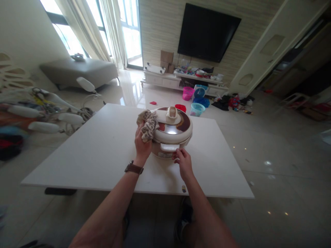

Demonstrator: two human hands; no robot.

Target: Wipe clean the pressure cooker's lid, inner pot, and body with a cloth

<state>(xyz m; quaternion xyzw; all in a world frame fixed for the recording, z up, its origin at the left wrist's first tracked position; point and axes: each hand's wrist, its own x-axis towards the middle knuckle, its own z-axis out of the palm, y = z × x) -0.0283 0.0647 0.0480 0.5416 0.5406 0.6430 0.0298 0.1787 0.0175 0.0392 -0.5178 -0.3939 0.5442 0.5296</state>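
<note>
A round electric pressure cooker [169, 137], cream with a brown lid top, stands upright on the white table [103, 155]. Its lid is on, with a beige knob [172, 113] on top and a white side handle [170, 147] facing me. My left hand [143, 144], with a watch on the wrist, is closed around a patterned cloth [148, 125] and presses it to the lid's left side. At the right end of the side handle, the fingers of my right hand [183, 162] are curled in and holding it; the fingertips are partly hidden.
A small sticker [183, 188] is on the table near its front edge. Beyond the table are a pink basket [188, 93], a light-blue basket [197, 109] and a cluttered low cabinet [165, 81]. White padded arms of equipment [69, 118] stand close to the table's left side.
</note>
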